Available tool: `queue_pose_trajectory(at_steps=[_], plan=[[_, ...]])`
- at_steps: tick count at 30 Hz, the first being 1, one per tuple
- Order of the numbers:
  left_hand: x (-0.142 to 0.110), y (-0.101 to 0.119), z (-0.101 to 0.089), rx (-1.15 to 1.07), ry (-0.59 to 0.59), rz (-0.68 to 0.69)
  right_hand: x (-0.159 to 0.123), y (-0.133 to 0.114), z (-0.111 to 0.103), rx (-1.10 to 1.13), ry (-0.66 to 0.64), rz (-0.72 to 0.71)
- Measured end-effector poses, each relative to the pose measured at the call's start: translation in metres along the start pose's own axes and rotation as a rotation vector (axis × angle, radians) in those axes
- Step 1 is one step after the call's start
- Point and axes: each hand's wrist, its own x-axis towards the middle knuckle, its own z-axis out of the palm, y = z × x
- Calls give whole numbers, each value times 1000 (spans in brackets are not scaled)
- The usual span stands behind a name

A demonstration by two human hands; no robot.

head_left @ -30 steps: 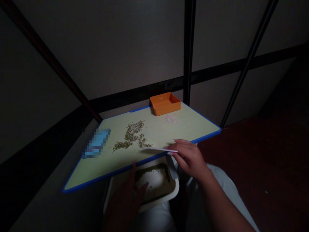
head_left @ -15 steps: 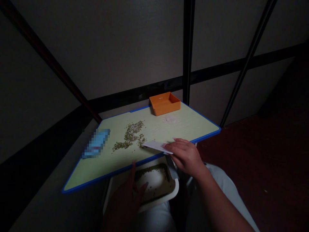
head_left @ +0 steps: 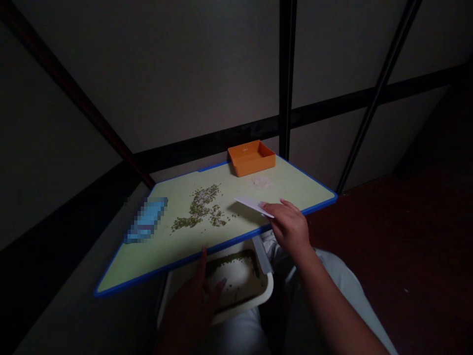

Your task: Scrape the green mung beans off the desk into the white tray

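Observation:
My right hand [head_left: 290,227] grips a thin flat white card [head_left: 251,203] between thumb and fingers. The card is tilted a little above the table, to the right of a scattered patch of small greenish-brown seeds or grains [head_left: 201,204]. In shadow at the table's front edge is my left hand [head_left: 194,301], index finger and thumb stretched apart. It lies over the left part of a white tray [head_left: 269,288], its thumb above the tray's inside. More dark green grains [head_left: 236,257] line that tray's inner edges.
A pale yellow-green tabletop [head_left: 295,190] with a blue rim stands against a panelled wall. An orange open box [head_left: 254,164] sits at its back, with a pale whitish patch [head_left: 260,182] in front. A blurred-out blue object [head_left: 148,219] lies at the left edge.
My right hand has moved the card right and upward, away from the grains. A few loose grains now show where the card was. My left hand has barely moved.

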Motion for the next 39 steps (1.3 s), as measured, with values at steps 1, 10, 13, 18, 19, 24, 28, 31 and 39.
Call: queue_pose_trajectory(at_steps=[1, 10, 13, 18, 19, 24, 28, 31, 39], plan=[[0, 0, 0, 4, -1, -5, 0, 1, 1, -35, 15, 8], [-1, 6, -4, 15, -9, -20, -3, -3, 18, -71, -94, -45], [-1, 6, -4, 16, -3, -15, -3, -2, 19, -32, -193, -61], [-2, 4, -3, 6, -7, 4, 1, 0, 12, 39, -348, -69], [-2, 4, -3, 3, -10, 5, 2, -1, 9, 47, -368, -70], [-3, 6, -5, -1, -11, 2, 7, -5, -8, 46, -416, -58], [-1, 5, -3, 6, -16, -7, 8, -5, -21, 23, -447, -51], [1, 2, -1, 6, -10, -9, 8, -2, -24, 20, -405, -48], [-2, 3, -1, -1, 27, 14, 1, 19, -9, 135, 47, 28]])
